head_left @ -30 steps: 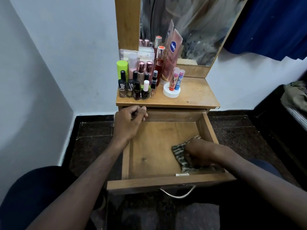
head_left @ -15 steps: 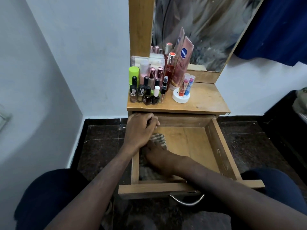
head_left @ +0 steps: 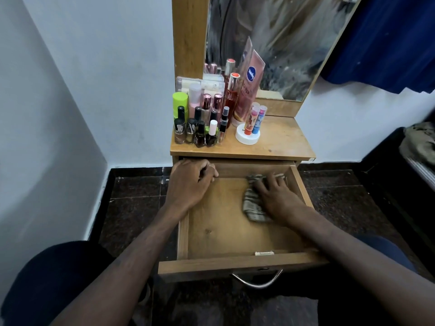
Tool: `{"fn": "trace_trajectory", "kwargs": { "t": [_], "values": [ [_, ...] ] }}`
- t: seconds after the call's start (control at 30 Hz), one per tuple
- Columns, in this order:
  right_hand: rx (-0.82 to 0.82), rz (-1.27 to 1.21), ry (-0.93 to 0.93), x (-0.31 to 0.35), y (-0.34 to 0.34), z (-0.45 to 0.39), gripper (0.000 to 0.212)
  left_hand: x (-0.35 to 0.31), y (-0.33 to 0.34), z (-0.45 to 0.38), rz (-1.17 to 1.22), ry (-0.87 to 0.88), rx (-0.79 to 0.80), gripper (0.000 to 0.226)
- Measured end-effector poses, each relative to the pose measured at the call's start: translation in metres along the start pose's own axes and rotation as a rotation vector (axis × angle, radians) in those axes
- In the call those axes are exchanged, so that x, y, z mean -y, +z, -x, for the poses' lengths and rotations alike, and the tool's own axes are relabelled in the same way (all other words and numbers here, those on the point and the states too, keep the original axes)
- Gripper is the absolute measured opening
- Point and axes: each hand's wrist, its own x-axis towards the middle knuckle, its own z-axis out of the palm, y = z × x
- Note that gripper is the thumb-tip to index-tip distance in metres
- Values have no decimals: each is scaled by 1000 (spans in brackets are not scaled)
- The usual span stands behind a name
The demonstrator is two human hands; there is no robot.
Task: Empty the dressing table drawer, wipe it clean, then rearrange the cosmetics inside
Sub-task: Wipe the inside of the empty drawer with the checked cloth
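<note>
The wooden drawer (head_left: 183, 234) is pulled out, holding only a cloth. My left hand (head_left: 189, 182) grips the drawer's left wall at its far corner, fingers curled over the edge. My right hand (head_left: 276, 196) presses flat on a grey-brown patterned cloth (head_left: 251, 205) at the drawer's far right, fingers spread toward the back wall. The cosmetics stand on the tabletop: nail polish bottles (head_left: 200, 132), a green-capped bottle (head_left: 180, 103), a pink lotion tube (head_left: 248, 90) and lip balms (head_left: 255, 120) in a white round holder (head_left: 247, 137).
The dressing table top (head_left: 282, 140) is bare on its right half, under a mirror (head_left: 270, 38). A metal handle (head_left: 256, 282) hangs below the drawer front. White walls stand to the left, dark floor tiles around, a blue curtain (head_left: 388, 38) and dark furniture at right.
My right hand swept the cloth from the drawer's near right to its near left, then to the far right. My left hand kept its grip on the left wall.
</note>
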Motion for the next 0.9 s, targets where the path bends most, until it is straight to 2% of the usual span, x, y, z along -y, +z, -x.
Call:
{"fn": "trace_trajectory", "kwargs": {
  "t": [0.1, 0.2, 0.3, 0.4, 0.53, 0.63, 0.7, 0.77, 0.9],
  "values": [
    [113, 83, 34, -1, -7, 26, 61, 0, 1, 2, 2, -10, 15, 33],
    [265, 133, -64, 6, -15, 45, 36, -1, -1, 3, 27, -21, 4, 34],
    [358, 82, -112, 7, -29, 49, 17, -2, -6, 3, 69, -48, -35, 34],
    [418, -9, -182, 27, -47, 44, 18, -6, -7, 0, 118, -78, -51, 35],
    [257, -150, -320, 97, -47, 33, 24, -8, -8, 3, 165, -101, -52, 37],
    [136, -286, -395, 144, -45, 26, 12, -8, -10, 7, 195, -105, -46, 40],
    [111, -308, -381, 150, -45, 20, 8, -9, -10, 5, 236, -123, -38, 41],
    [99, -331, -326, 143, -41, 12, 14, -12, -9, 3, 268, -139, -44, 41],
    [-133, -426, -206, 131, -32, -10, 16, -12, -13, 4, 253, -108, -40, 42]
  ]
}}
